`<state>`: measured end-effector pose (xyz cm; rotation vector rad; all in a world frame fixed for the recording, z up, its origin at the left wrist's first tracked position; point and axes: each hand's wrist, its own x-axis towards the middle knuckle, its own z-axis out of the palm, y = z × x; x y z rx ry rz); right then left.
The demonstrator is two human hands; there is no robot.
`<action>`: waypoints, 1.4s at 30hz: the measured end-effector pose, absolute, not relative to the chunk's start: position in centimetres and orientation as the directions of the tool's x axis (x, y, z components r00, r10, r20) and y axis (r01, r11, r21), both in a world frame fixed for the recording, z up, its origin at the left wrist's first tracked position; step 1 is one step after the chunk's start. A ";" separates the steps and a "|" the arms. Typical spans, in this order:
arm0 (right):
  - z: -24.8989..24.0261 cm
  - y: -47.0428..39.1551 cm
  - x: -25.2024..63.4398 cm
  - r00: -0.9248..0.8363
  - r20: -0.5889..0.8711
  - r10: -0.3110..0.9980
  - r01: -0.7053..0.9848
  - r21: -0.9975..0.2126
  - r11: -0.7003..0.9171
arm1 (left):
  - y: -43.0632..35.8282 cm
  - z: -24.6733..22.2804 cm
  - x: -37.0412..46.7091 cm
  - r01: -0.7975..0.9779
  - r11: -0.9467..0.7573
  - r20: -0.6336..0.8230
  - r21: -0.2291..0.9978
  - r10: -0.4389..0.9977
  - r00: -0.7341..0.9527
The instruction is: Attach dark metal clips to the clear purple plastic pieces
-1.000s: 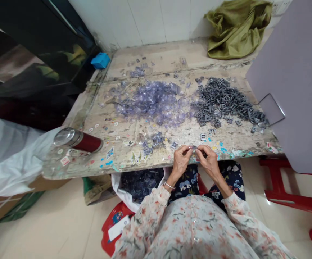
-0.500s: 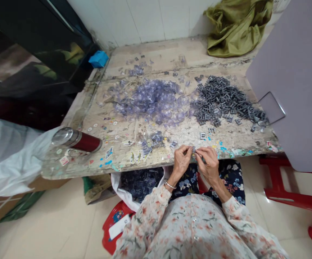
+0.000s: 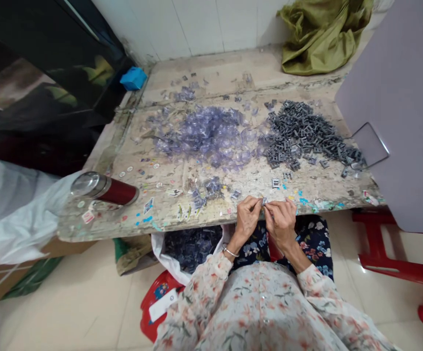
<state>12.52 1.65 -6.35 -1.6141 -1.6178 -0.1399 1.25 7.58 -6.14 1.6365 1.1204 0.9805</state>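
My left hand (image 3: 248, 217) and my right hand (image 3: 281, 219) meet at the table's front edge, both closed in a pinch. Between their fingertips is a small grey plastic piece (image 3: 264, 201), mostly covered by the fingers. Just beyond it, two loose grey plastic frames (image 3: 275, 183) lie on the wood. A heap of dark grey plastic frames (image 3: 301, 131) spreads at the right. Clear purplish plastic pieces (image 3: 211, 129) are heaped across the middle. Nearer my left hand sits a small cluster of grey-and-clear pieces (image 3: 211, 190).
A red flask (image 3: 118, 191) lies or leans at the left of the worn table (image 3: 167, 209). An open white sack (image 3: 158, 248) with similar pieces stands below its edge. A grey panel (image 3: 394, 122) blocks the right side, above a red stool (image 3: 394, 263). Olive cloth (image 3: 317, 44) lies behind.
Both hands stay at nearly the same place, still pinching the small piece. The right hand's fingers have shifted slightly. The whole view has moved a little.
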 end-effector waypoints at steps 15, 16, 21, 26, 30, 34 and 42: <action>-5.6 2.1 11.9 0.198 0.549 0.812 0.850 -0.509 0.137 | 7.0 -6.5 1.0 0.308 -0.298 0.226 0.903 0.942 0.248; -5.5 2.1 11.8 0.206 0.553 0.808 0.856 -0.501 0.125 | 6.9 -6.5 1.1 0.310 -0.285 0.216 0.907 0.947 0.237; -5.2 1.9 11.6 0.180 0.561 0.808 0.880 -0.459 0.122 | 6.7 -6.7 1.3 0.297 -0.237 0.179 0.925 0.962 0.208; -5.2 1.7 11.7 0.132 0.560 0.818 0.908 -0.399 0.126 | 7.0 -6.6 1.2 0.257 -0.187 0.143 0.948 0.973 0.180; -5.1 1.7 11.9 0.094 0.554 0.827 0.926 -0.353 0.131 | 7.3 -6.5 1.1 0.237 -0.149 0.105 0.960 0.977 0.186; -5.2 1.6 12.1 0.067 0.553 0.830 0.930 -0.337 0.149 | 7.6 -6.3 0.8 0.241 -0.121 0.071 0.963 0.976 0.204; -5.4 1.6 12.7 -0.022 0.544 0.839 0.940 -0.274 0.202 | 8.2 -6.1 0.3 0.248 -0.071 -0.001 0.966 0.960 0.280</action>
